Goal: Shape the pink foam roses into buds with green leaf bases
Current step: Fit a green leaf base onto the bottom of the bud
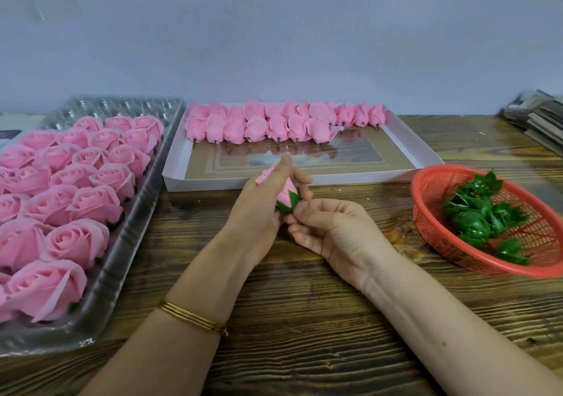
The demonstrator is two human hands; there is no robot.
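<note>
My left hand (262,200) grips a pink foam rose bud (285,194) over the middle of the table, with its thumb laid along the petals. A green leaf base (291,202) cups the bud's lower end. My right hand (329,228) meets it from the right, fingertips curled and pinching that green base. A clear plastic tray (134,234) on the left holds several open pink roses (88,203). Several shaped pink buds (274,124) lie in rows at the far end of a white shallow box (304,179).
A red plastic basket (426,212) at the right holds several green leaf bases (478,215). A stack of papers or books (539,118) sits at the far right edge. The wooden table (304,319) runs up to a pale wall behind.
</note>
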